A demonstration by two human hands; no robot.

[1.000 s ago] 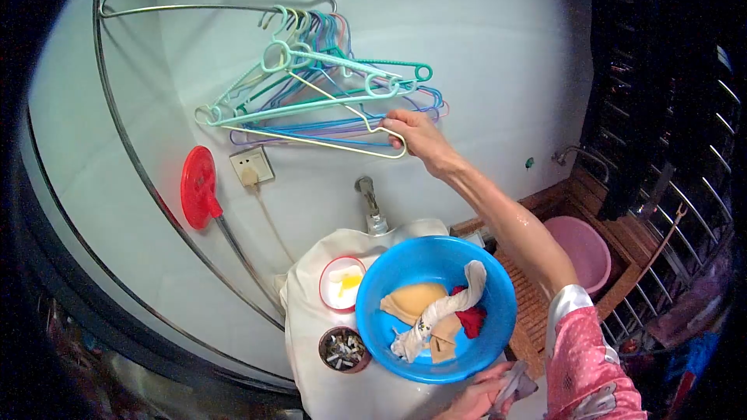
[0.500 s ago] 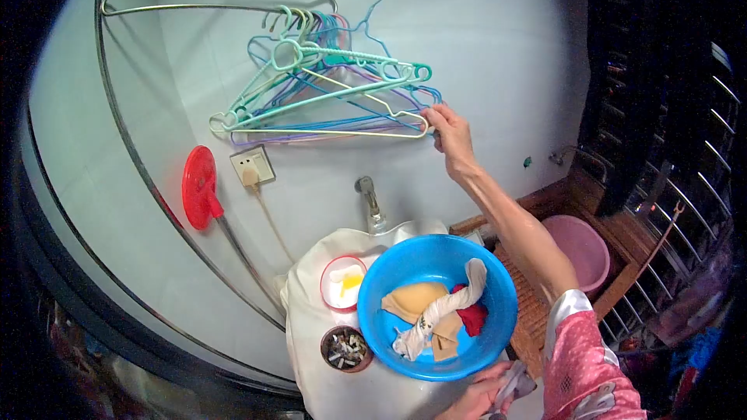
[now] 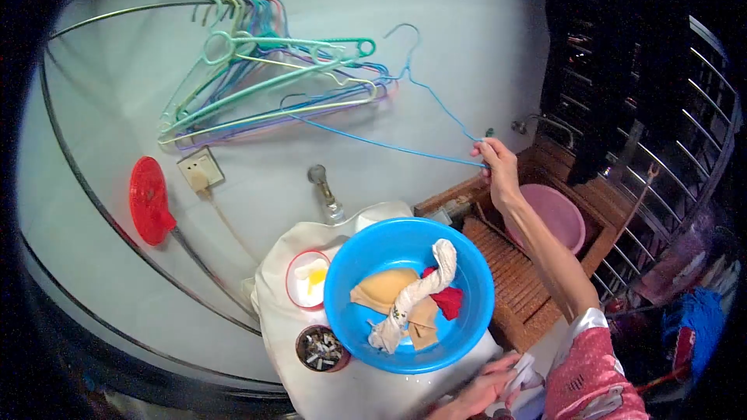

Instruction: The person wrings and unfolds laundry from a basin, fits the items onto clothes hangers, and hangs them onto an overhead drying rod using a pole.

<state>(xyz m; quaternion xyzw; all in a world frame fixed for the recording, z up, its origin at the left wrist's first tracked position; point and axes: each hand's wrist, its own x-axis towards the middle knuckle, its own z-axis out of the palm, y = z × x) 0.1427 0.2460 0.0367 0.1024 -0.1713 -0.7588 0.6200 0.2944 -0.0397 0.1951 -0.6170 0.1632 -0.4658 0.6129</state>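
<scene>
My right hand [image 3: 499,168] pinches the corner of a blue wire clothes hanger [image 3: 389,146], which is held out from the wall with its hook up. Low in the view, my left hand [image 3: 481,390] is closed around a whitish cloth [image 3: 527,377], just below a blue basin [image 3: 487,295]. A twisted white cloth [image 3: 416,289], beige pieces of fabric [image 3: 385,288] and a red one [image 3: 449,303] lie in that basin. Several coloured hangers [image 3: 264,101] hang bunched together on the left, near the far end of the blue hanger.
A red-rimmed bowl [image 3: 291,280] and a pot of cigarette butts [image 3: 322,348] stand left of the basin. Behind are a tap [image 3: 327,194] and a socket with a plug [image 3: 200,169]. A red plunger-like tool [image 3: 149,201] leans left; a pink basin [image 3: 562,214] sits right.
My right hand has drawn the blue hanger away from the bunch, to the right and down. My left hand stays low with the cloth. The view has shifted somewhat right.
</scene>
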